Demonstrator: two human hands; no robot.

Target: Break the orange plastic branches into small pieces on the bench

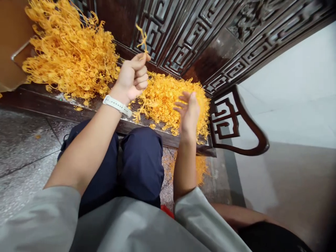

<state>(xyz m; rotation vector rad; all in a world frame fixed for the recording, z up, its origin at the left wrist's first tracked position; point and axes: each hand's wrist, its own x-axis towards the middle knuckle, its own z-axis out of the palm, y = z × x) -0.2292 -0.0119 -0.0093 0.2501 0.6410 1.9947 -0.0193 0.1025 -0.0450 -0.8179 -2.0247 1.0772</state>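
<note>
Grey short sleeves [39, 217], white wristband [117, 105], navy trousers [141, 161]

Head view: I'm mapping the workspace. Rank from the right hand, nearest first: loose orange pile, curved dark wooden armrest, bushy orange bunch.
1. Loose orange pile, just beyond the right hand.
2. Curved dark wooden armrest, to its right.
3. Bushy orange bunch, far left.

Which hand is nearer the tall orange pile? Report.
Left. The left hand, gripping a sprig, is right of the tall pile; the right hand is farther right, over the flatter pile.
</note>
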